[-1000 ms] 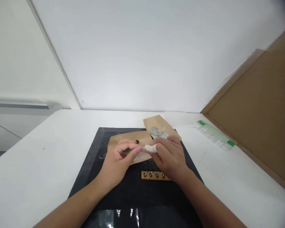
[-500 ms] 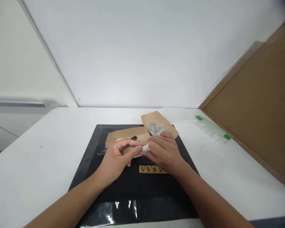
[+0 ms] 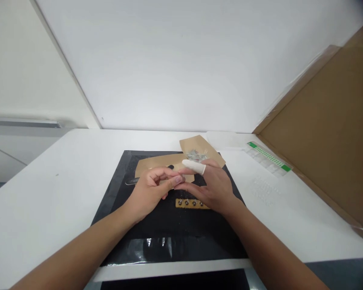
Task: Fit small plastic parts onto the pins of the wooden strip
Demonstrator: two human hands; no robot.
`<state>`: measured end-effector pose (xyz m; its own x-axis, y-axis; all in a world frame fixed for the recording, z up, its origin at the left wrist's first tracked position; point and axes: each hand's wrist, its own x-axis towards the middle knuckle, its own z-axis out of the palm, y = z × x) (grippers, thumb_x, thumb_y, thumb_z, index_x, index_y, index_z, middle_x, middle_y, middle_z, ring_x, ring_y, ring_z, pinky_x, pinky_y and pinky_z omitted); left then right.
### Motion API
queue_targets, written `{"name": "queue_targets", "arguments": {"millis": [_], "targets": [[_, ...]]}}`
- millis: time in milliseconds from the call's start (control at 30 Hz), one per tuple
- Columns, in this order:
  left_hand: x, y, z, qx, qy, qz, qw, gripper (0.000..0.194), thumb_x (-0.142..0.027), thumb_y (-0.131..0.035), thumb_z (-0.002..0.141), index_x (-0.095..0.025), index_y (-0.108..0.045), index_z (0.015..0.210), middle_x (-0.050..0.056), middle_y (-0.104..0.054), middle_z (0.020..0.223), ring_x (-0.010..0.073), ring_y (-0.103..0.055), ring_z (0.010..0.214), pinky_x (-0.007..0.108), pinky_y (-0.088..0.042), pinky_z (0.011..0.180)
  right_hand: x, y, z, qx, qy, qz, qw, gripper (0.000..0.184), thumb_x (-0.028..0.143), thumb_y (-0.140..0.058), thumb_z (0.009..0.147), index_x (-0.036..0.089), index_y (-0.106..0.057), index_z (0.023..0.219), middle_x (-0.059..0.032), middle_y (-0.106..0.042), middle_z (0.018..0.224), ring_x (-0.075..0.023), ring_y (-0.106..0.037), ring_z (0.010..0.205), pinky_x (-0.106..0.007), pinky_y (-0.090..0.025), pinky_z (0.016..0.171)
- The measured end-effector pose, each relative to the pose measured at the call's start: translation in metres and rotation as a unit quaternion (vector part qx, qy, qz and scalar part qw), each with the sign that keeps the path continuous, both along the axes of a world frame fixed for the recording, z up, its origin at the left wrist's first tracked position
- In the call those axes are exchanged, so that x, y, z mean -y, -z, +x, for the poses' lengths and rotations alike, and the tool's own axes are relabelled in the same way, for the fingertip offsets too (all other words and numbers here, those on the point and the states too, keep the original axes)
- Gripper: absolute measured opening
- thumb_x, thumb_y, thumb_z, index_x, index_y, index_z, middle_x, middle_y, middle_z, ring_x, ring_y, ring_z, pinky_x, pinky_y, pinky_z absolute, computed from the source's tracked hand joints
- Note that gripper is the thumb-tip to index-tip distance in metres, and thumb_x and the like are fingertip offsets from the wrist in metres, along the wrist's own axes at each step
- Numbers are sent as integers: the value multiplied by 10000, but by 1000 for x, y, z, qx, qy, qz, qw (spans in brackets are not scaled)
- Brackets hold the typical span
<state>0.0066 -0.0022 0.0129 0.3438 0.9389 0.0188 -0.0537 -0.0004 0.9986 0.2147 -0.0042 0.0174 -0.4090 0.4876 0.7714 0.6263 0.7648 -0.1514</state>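
My left hand (image 3: 151,189) is closed in a pinch, its thumb against the fingers. Whatever lies between them is too small or hidden to make out. Close against those fingertips is my right hand (image 3: 216,185), with its thumb and fingers stretched out and apart. A white finger cot (image 3: 194,166) covers its raised index finger. Below the hands, a yellowish strip (image 3: 190,203) with a row of several round metal pieces lies on the black mat (image 3: 169,225); its right end is partly behind my right hand.
Brown paper (image 3: 151,162) lies under the hands, beside a dark-handled tool (image 3: 133,181). Behind them, another brown sheet (image 3: 196,141) bears small clear packets (image 3: 196,155). A clear case with a green label strip (image 3: 269,155) rests at right, near a cardboard panel (image 3: 323,133).
My right index finger, in its cot, has straightened and lifted from its curled position by the left fingertips. My left hand keeps its pinch. The view has tilted slightly downward.
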Motion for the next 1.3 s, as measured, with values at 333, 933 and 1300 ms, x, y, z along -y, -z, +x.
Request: {"name": "queue_targets", "arguments": {"millis": [333, 933, 1300], "targets": [[1, 3, 0, -132, 10, 211, 968, 260, -336, -557, 1058, -230, -779, 974, 20, -771, 947, 169, -660, 896, 307, -513, 846, 15, -22, 26, -7, -1, -164, 986, 301, 476, -826, 856, 217, -776, 999, 10, -742, 769, -119, -633, 628, -249, -476, 574], [14, 30, 13, -315, 132, 498, 797, 803, 90, -406, 837, -105, -279, 1605, 180, -602, 1336, 301, -491, 1243, 558, -501, 1080, 49, 31, 85, -112, 50, -420, 899, 629, 459, -898, 775, 294, -603, 1305, 12, -827, 990, -211, -779, 870, -332, -561, 714], [22, 32, 32, -356, 117, 560, 739, 422, -200, -581, 1012, -72, -556, 1414, 156, -696, 1173, 309, -588, 1116, 527, -537, 1010, 49, 33, 83, -132, 15, -437, 890, 479, 441, -907, 765, 256, -641, 1117, 4, -822, 978, -191, -788, 859, -306, -594, 750]]}}
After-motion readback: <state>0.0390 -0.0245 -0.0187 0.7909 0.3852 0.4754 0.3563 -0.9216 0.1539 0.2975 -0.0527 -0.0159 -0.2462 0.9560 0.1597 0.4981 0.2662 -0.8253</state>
